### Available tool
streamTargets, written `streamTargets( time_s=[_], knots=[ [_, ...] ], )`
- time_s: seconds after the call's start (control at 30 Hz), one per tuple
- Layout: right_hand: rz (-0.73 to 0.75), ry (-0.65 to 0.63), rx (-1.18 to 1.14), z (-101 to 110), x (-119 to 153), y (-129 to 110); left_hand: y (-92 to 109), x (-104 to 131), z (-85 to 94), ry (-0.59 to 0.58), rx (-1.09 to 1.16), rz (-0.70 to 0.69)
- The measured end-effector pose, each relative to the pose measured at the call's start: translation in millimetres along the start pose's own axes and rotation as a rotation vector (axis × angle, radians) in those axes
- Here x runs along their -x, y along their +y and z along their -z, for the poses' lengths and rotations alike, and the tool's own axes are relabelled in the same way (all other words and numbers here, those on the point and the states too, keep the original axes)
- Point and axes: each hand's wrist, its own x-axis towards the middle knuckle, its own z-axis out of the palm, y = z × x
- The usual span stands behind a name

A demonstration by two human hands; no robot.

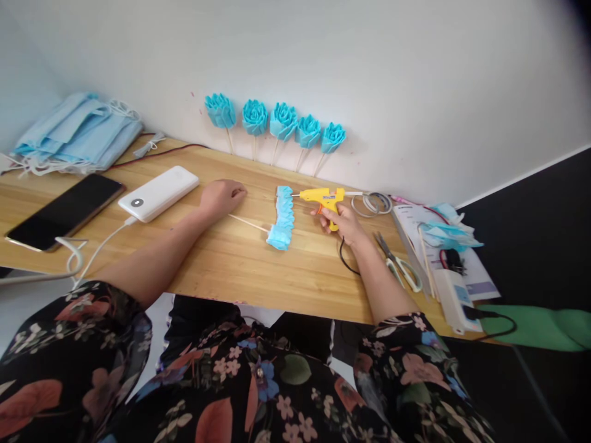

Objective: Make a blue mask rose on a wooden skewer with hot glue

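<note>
My right hand (344,224) grips a yellow hot glue gun (325,197), with its fingers on the handle and orange trigger. The nozzle points left at the upper end of a pleated light-blue strip (285,212) lying on the table. A thin wooden stick (249,223) runs from the strip's lower end toward my left hand. My left hand (224,195) rests on the wood with curled fingers; whether anything is in them is hidden. Several blue rose-shaped flowers (283,121) on sticks lean against the wall behind.
On the left are a stack of blue face masks (76,132), a black phone (64,212) and a white power bank (159,192). To the right lie tape rolls (372,203), scissors (399,264), papers (410,218) and a white power strip (455,298). The table's (258,283) front edge is near my body.
</note>
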Motion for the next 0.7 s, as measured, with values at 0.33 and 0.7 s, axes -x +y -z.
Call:
streamTargets(
  time_s=[0.33,0.7],
  knots=[
    [-0.014,0.0,0.015,-3.2,1.5,-6.0,-5.9,0.0,-4.3,0.042,0.025,-0.021],
    [-0.004,-0.003,0.009,-1.7,2.5,-2.5,-2.3,-0.5,-1.8,0.021,0.004,-0.006]
  ],
)
